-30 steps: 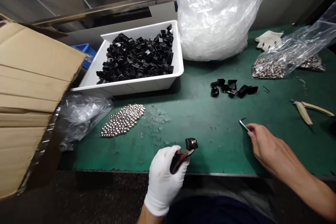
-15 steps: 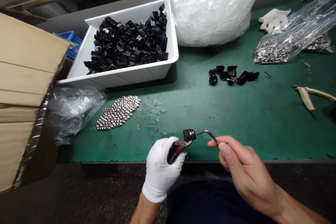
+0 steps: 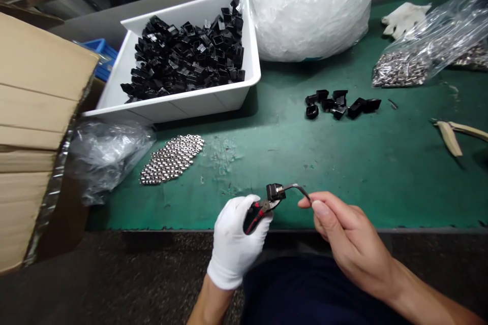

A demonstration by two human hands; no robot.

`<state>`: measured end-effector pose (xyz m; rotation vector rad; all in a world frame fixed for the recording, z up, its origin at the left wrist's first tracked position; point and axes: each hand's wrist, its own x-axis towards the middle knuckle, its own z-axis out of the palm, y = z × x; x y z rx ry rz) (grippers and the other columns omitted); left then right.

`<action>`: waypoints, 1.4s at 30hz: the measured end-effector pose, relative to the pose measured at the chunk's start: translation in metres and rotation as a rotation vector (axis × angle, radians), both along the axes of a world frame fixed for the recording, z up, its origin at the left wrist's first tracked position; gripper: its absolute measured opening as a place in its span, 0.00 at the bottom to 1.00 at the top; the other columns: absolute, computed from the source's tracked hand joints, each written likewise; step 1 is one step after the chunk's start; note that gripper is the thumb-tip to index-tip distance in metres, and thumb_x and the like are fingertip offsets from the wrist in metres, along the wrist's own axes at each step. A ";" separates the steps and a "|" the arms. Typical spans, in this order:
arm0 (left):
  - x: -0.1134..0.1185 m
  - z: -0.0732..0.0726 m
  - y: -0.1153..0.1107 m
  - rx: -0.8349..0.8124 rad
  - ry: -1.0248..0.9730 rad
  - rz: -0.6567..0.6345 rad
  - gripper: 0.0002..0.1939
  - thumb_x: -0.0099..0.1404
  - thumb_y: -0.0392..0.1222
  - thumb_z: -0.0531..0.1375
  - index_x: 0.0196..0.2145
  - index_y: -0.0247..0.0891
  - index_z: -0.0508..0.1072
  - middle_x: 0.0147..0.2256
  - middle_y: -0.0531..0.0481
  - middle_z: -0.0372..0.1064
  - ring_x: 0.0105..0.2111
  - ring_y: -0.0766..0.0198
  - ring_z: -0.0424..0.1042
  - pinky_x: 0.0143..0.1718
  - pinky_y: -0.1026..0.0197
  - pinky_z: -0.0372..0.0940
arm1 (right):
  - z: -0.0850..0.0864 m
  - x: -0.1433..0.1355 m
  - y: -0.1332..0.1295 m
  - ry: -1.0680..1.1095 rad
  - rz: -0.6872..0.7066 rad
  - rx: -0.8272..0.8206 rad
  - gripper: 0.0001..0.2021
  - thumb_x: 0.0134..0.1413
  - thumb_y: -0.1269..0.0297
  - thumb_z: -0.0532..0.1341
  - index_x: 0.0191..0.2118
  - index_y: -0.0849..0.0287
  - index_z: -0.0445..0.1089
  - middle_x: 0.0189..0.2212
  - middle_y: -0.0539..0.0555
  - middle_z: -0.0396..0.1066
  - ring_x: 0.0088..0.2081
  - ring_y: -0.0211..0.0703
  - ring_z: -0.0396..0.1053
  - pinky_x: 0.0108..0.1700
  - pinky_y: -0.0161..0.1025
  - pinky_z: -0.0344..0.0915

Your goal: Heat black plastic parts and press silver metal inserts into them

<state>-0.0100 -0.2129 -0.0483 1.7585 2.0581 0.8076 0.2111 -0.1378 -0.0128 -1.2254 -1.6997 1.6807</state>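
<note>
My left hand (image 3: 235, 241), in a white glove, is closed around small pliers (image 3: 263, 209) with red-and-black handles. At the jaws of these pliers sits a small black plastic part (image 3: 274, 191), with a bit of shiny metal showing at its right side. Bare, my right hand (image 3: 348, 231) pinches a thin dark bent rod (image 3: 299, 189), which looks like a hex key. The rod's far tip meets the metal at the black part; whether it is seated inside is too small to tell. Both hands are over the front edge of the green table.
A white bin (image 3: 183, 104) full of black parts stands at the back left. Silver metal pieces (image 3: 173, 159) lie in a patch before it. Loose black parts (image 3: 339, 104), a bag of metal pieces (image 3: 404, 67), cream-handled pliers (image 3: 450, 138) and a cardboard box (image 3: 41, 137) surround the work area.
The view has shifted slightly. The bent rod's tip is a little closer to the black part, and my right hand has moved slightly left. Both grips stay the same.
</note>
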 end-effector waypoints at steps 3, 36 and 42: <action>0.001 0.001 0.001 -0.003 0.002 -0.001 0.15 0.64 0.43 0.64 0.48 0.41 0.70 0.41 0.46 0.73 0.41 0.58 0.73 0.45 0.57 0.68 | -0.001 -0.002 0.002 0.046 0.003 -0.057 0.14 0.74 0.54 0.50 0.51 0.55 0.67 0.22 0.45 0.51 0.24 0.34 0.51 0.27 0.35 0.51; 0.035 0.028 0.001 -0.332 -0.257 0.064 0.10 0.70 0.48 0.57 0.36 0.40 0.73 0.30 0.53 0.71 0.29 0.65 0.68 0.33 0.64 0.62 | 0.005 -0.008 -0.005 0.139 -0.065 -0.172 0.16 0.74 0.52 0.48 0.44 0.57 0.67 0.20 0.44 0.51 0.23 0.33 0.50 0.26 0.34 0.50; 0.045 0.025 -0.002 -0.356 -0.311 0.118 0.13 0.70 0.49 0.57 0.32 0.39 0.69 0.26 0.55 0.67 0.26 0.67 0.62 0.29 0.66 0.59 | 0.003 -0.015 -0.015 0.151 -0.148 -0.173 0.17 0.74 0.52 0.48 0.48 0.58 0.67 0.21 0.44 0.51 0.23 0.33 0.50 0.26 0.35 0.49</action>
